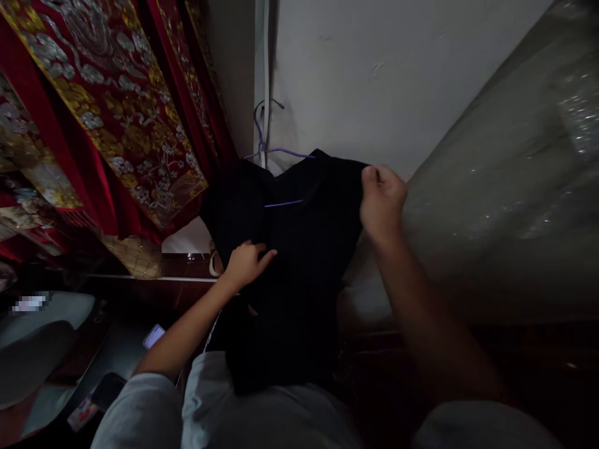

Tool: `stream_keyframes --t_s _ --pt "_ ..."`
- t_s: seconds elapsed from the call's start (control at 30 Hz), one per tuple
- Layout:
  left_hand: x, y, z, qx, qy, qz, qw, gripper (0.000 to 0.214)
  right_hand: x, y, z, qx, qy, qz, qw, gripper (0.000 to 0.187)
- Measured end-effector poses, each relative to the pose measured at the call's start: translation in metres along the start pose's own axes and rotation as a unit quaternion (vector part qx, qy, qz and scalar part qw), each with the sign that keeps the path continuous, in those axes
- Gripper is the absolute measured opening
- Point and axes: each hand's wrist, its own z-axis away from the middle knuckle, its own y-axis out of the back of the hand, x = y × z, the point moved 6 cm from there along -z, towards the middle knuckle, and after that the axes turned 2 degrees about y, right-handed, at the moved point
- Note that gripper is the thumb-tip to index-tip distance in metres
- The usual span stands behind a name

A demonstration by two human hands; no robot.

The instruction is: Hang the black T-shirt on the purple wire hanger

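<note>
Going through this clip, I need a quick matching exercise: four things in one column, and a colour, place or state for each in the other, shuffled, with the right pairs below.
Column one:
1. Hanger
2. Garment
3. Right hand
4. Embroidered cloth

Column two:
A. Closed on an upper outer edge of the clothing
B. Red with gold and silver patterns, at the upper left of the picture
C. Thin and purple
D. Plain black

Right pairs: 1-C, 2-D, 3-A, 4-B
</note>
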Motion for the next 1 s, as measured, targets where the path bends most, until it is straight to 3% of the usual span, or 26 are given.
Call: stream_keyframes --t_s 0.03,0.1,0.17,0.2,0.3,0.4,0.5,0.6,0.7,0.83,1.0 --pt "-0.004 -0.005 0.003 0.034 0.007 0.031 0.999 0.043 0.001 -0.001 0.001 0.012 0.021 0.043 0.999 0.028" --pt "-0.011 -0.015 0.010 0.103 0.026 0.102 0.989 0.041 -0.004 -0.008 0.012 0.044 0.051 0.090 0.994 0.046" --pt "-0.017 -0.024 0.017 0.166 0.036 0.178 0.969 0.035 -0.017 -0.025 0.041 0.056 0.075 0.081 0.992 0.057" --pt "-0.018 -0.029 0.021 0.190 0.038 0.216 0.957 0.029 -0.023 -0.037 0.060 0.048 0.073 0.053 0.995 0.054" --pt "-0.018 -0.044 0.033 0.231 0.041 0.318 0.919 0.014 -0.030 -0.079 0.134 -0.032 -0.023 -0.057 0.998 0.042" --pt "-0.022 -0.059 0.048 0.277 0.076 0.442 0.850 0.044 -0.020 -0.102 0.202 -0.072 -0.147 -0.078 0.983 0.037" --pt "-0.029 -0.073 0.058 0.296 0.111 0.534 0.784 0.063 -0.010 -0.112 0.230 -0.130 -0.208 -0.105 0.964 0.028" --pt "-0.036 -0.077 0.059 0.281 0.126 0.539 0.784 0.035 -0.008 -0.115 0.225 -0.204 -0.220 -0.128 0.945 0.025" --pt "-0.041 -0.071 0.059 0.285 0.127 0.514 0.799 0.019 -0.010 -0.113 0.213 -0.240 -0.221 -0.128 0.937 0.025" --pt "-0.037 -0.063 0.064 0.291 0.115 0.468 0.827 0.013 -0.009 -0.107 0.214 -0.272 -0.237 -0.139 0.922 0.027" --pt "-0.026 -0.074 0.065 0.253 0.115 0.479 0.833 0.017 0.002 -0.099 0.217 -0.297 -0.289 -0.165 0.895 0.032"
